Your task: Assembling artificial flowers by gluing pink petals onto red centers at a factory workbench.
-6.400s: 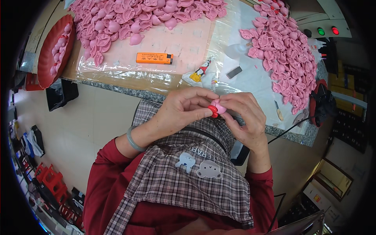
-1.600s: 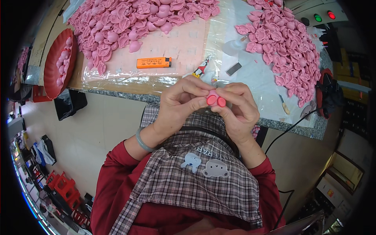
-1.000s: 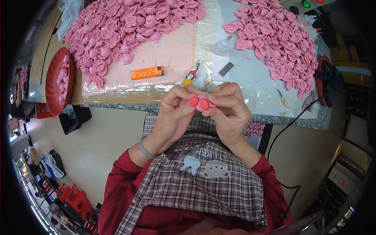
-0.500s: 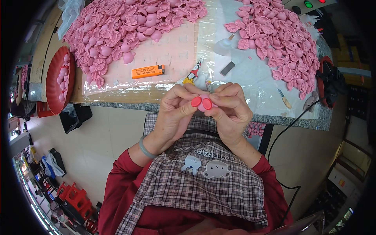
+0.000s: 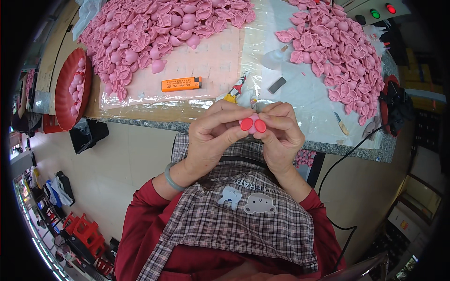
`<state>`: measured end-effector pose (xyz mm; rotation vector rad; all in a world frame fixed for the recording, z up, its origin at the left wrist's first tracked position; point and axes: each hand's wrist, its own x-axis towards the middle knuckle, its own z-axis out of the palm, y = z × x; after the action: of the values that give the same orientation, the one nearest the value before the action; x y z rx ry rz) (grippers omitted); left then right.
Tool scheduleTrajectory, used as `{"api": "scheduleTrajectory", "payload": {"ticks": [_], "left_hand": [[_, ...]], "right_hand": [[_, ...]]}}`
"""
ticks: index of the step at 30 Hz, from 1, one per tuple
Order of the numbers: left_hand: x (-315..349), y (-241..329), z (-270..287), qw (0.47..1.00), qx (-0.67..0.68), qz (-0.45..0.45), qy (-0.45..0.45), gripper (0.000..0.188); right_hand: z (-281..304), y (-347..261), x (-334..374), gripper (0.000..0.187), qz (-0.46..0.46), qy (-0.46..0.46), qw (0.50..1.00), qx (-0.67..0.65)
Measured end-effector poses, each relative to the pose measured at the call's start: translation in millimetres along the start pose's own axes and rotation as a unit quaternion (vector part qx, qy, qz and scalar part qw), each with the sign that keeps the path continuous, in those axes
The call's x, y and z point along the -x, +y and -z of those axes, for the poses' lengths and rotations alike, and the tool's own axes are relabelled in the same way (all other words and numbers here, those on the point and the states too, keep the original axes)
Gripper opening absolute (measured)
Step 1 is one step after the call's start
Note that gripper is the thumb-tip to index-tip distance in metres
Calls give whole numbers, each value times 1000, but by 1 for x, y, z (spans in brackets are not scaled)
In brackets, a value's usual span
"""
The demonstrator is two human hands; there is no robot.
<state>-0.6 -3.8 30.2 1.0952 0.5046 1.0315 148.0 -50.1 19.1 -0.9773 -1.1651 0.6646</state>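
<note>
Between my two hands, just over the table's near edge, is a small pink plastic figure (image 5: 253,122) with two red oval pads facing me. My left hand (image 5: 217,133) pinches its left side with thumb and fingers. Its right side is gripped by the thumb and fingers of my right hand (image 5: 280,133). The fingertips cover part of the figure. Just beyond the hands lies a crumpled printed tube or wrapper (image 5: 233,93) in yellow, red and black. An orange lighter (image 5: 181,84) rests on the table to the left of it.
Heaps of pink shell-like parts (image 5: 140,33) and more pink parts (image 5: 333,61) cover the far table. A red fluted bowl (image 5: 64,100) holds finished-looking pieces. Nearby are a clear squeeze bottle (image 5: 274,59), a dark block (image 5: 277,85), a knife (image 5: 341,123) and a black cable (image 5: 344,152).
Both hands have shifted slightly right with the pink figure. The figure has turned a little, so the two red pads now sit level side by side.
</note>
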Motion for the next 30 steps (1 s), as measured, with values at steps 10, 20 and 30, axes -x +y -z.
{"api": "scheduleTrajectory", "payload": {"ticks": [10, 20, 30], "left_hand": [[2, -2, 2, 1000, -10, -22, -12, 25], [3, -6, 3, 1000, -15, -25, -5, 23], [3, -10, 3, 1000, 24, -10, -4, 23]], "right_hand": [[-1, -7, 4, 27, 14, 1, 998, 61], [-2, -7, 3, 28, 28, 6, 997, 70], [-3, -6, 1, 29, 25, 3, 997, 67]]}}
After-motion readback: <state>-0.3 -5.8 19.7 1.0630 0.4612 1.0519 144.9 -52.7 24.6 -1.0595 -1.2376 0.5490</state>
